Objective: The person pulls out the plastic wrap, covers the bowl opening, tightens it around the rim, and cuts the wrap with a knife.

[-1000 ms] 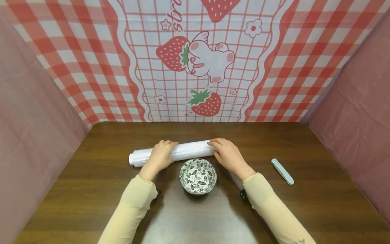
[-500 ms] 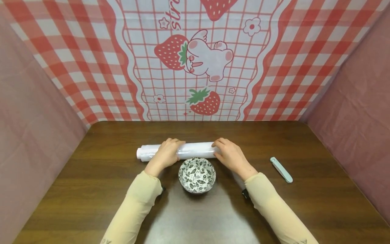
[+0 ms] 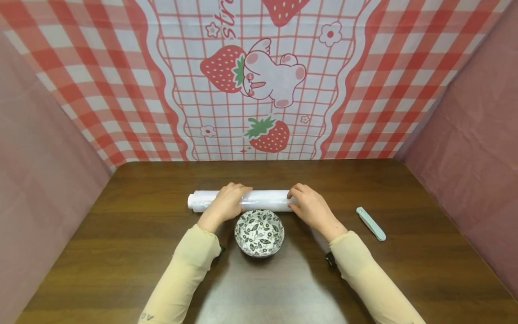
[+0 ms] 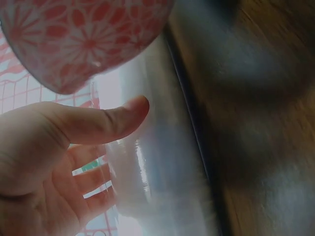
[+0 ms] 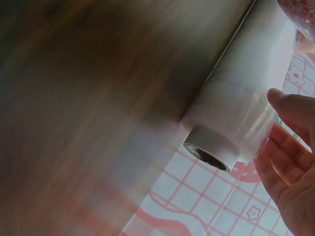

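Observation:
A roll of clear plastic wrap (image 3: 267, 200) lies crosswise on the table behind a small bowl (image 3: 259, 234) with a black-and-white leaf pattern inside. My left hand (image 3: 227, 203) grips the roll left of its middle, thumb (image 4: 123, 118) on the near side and fingers behind. At the right end, my right hand (image 3: 312, 209) holds the roll between thumb and fingers; its thumb tip is right at the film's edge in the right wrist view, near the protruding core (image 5: 211, 147). The bowl's red flowered outside (image 4: 88, 39) shows in the left wrist view.
A pale green, slim folded knife or cutter (image 3: 371, 224) lies on the brown wooden table (image 3: 121, 252) to the right. A red-checked strawberry cloth (image 3: 267, 90) hangs behind the table, with pink drapes (image 3: 465, 126) on both sides.
The roll has slid right and turned from slanted to nearly level with the table's back edge. Both hands have moved slightly right with it. The bowl stays in front of it.

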Demonstrator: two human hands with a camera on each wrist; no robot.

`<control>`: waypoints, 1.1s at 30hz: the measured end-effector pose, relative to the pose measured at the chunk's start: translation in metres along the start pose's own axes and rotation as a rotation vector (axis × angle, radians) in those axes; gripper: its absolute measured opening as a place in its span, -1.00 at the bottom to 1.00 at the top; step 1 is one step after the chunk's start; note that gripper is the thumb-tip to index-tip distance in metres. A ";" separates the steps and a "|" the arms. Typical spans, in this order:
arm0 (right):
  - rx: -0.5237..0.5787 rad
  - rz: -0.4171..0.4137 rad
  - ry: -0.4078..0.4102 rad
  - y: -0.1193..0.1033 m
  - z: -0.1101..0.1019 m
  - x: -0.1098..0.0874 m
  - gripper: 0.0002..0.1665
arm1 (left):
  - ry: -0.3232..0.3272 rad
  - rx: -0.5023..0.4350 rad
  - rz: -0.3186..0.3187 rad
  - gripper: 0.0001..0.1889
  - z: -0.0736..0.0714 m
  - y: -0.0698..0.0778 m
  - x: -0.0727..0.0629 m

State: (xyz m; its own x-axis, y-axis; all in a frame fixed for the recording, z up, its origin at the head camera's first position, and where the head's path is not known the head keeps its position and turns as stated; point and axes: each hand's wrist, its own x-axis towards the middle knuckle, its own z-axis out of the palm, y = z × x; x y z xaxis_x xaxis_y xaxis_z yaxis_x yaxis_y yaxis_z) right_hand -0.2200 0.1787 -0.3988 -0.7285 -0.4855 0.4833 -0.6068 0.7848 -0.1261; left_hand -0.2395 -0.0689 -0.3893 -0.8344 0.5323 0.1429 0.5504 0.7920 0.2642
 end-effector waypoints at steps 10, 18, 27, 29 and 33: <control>0.010 0.030 -0.022 0.004 -0.004 -0.006 -0.82 | 0.011 0.002 0.037 -0.44 0.001 0.006 0.003; 0.021 0.030 0.002 0.006 -0.003 -0.007 -0.84 | 0.042 -0.050 -0.022 -0.45 0.000 -0.002 -0.002; 0.031 0.034 -0.005 0.006 -0.003 -0.007 -0.86 | 0.235 0.038 -0.082 -0.69 -0.007 -0.017 -0.026; 0.032 0.035 -0.003 0.006 -0.003 -0.007 -0.87 | 0.274 0.049 -0.074 -0.75 -0.007 -0.019 -0.030; 0.027 0.031 0.000 0.006 -0.002 -0.006 -0.90 | 0.325 0.080 -0.059 -0.85 -0.008 -0.022 -0.036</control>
State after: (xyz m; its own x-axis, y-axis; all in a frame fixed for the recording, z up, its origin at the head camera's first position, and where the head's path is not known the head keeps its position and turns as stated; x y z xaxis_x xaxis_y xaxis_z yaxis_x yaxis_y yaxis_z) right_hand -0.2187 0.1869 -0.4006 -0.7472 -0.4606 0.4790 -0.5920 0.7889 -0.1648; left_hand -0.2215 -0.1082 -0.3930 -0.8230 0.3718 0.4294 0.4904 0.8465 0.2071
